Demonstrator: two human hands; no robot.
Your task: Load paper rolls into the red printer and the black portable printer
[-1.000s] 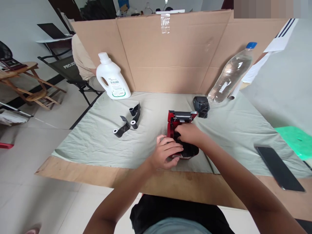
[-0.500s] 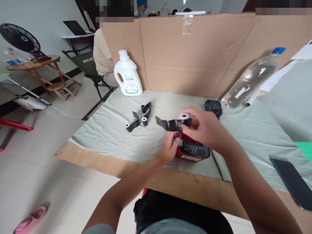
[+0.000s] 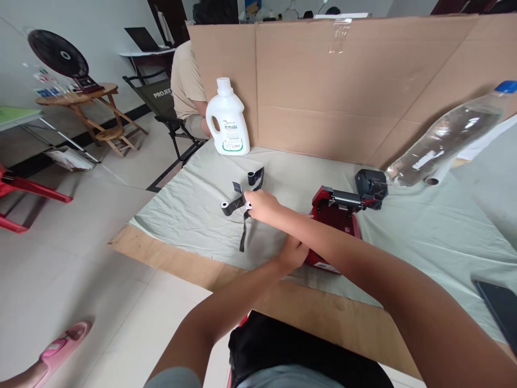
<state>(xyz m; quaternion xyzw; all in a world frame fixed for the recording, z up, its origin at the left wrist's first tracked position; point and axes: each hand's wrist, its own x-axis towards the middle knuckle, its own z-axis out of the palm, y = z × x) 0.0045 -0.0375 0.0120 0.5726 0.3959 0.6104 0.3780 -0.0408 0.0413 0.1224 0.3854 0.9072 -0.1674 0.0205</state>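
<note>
My right hand [image 3: 262, 206] is closed on a small black paper roll [image 3: 244, 216] with a white core, its loose strip hanging toward the table's front edge. Close beside it lie a second black roll [image 3: 231, 207] with a pale core and another black roll [image 3: 252, 178] with its strip curling up. My left hand [image 3: 294, 252] grips the left side of a red and black printer [image 3: 356, 229], fingers partly hidden behind my right forearm. The printer's lid [image 3: 347, 200] is raised, baring a dark red inner bay. My right forearm crosses in front of the printer.
A white detergent bottle [image 3: 229, 121] and a cardboard panel [image 3: 315, 81] stand at the back. To the right are a black device [image 3: 370, 186], a large clear bottle [image 3: 448, 137] leaning over, and a phone [image 3: 498, 304]. A seated person [image 3: 188, 81] is behind the panel.
My right hand has carried the black roll from above the printer leftward, down among the other rolls. The printer's lid now shows raised. My left hand stays at the printer's side.
</note>
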